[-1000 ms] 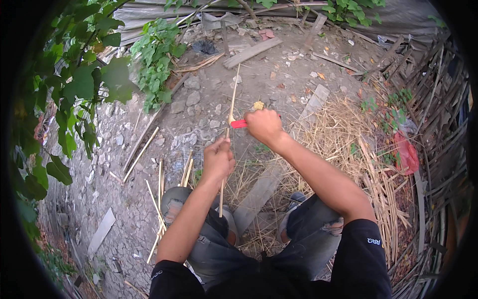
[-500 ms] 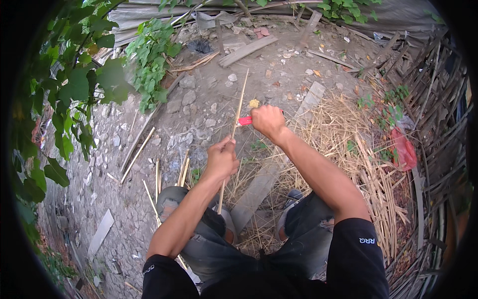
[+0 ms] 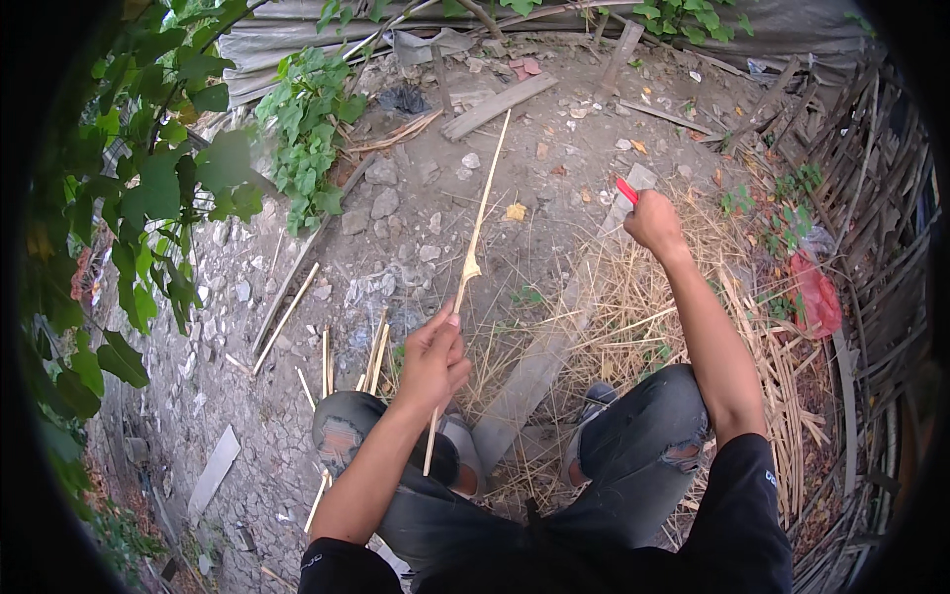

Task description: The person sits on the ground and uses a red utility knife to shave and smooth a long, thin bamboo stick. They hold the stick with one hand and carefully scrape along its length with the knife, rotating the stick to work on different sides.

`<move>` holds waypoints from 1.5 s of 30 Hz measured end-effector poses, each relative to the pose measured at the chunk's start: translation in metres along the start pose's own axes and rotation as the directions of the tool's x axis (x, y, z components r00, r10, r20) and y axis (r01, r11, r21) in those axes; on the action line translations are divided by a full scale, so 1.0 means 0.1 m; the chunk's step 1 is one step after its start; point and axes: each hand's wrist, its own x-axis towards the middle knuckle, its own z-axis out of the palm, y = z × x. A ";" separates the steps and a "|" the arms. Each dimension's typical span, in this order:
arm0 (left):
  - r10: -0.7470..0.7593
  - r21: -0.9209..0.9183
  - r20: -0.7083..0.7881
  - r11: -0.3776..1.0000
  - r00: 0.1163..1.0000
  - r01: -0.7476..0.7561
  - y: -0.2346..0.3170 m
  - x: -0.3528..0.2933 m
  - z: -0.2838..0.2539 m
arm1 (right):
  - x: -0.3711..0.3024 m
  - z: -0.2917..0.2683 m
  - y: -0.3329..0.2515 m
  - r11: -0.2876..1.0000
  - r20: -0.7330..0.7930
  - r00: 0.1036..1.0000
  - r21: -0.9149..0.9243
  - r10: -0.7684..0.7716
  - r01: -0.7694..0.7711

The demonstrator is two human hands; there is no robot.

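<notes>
Wooden stick (image 3: 471,265), slender, pale: grasped in left hand (image 3: 434,358) above dirt ground (image 3: 549,235); long axis running near to far, leaning slightly right, tip toward the ground's far edge. Right hand (image 3: 654,222), well apart: clenched around red tool (image 3: 627,191).

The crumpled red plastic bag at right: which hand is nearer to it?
Right. The right hand is left of and above the bag in the picture; the left hand is farther left, and lower.

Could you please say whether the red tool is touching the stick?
Apart: the right hand holds the red tool well away from the stick in the left hand.
</notes>
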 end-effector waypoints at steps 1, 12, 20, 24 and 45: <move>0.008 -0.018 0.011 1.000 1.000 -0.007 0.03 0.00 0.01 | -0.09 -0.11 -0.22 0.995 0.006 0.997 0.063 -0.074 0.073; -0.030 -0.127 0.132 0.991 0.991 0.047 0.17 0.05 0.16 | -0.85 -0.69 -1.17 0.685 0.213 0.721 0.564 -0.660 0.461; -0.009 -0.032 0.036 0.999 0.999 0.010 0.08 0.06 0.12 | -1.12 -0.67 -1.40 0.777 0.351 0.694 0.325 -0.629 0.539; 0.003 -0.008 0.028 1.000 1.000 -0.003 0.01 0.11 0.16 | -1.20 -0.37 -1.41 0.794 0.224 0.764 0.232 -0.605 0.562; -0.068 0.108 0.025 0.992 0.997 0.065 -0.44 -0.25 0.36 | -0.35 0.09 -1.15 0.988 0.281 0.956 -0.104 -0.083 0.116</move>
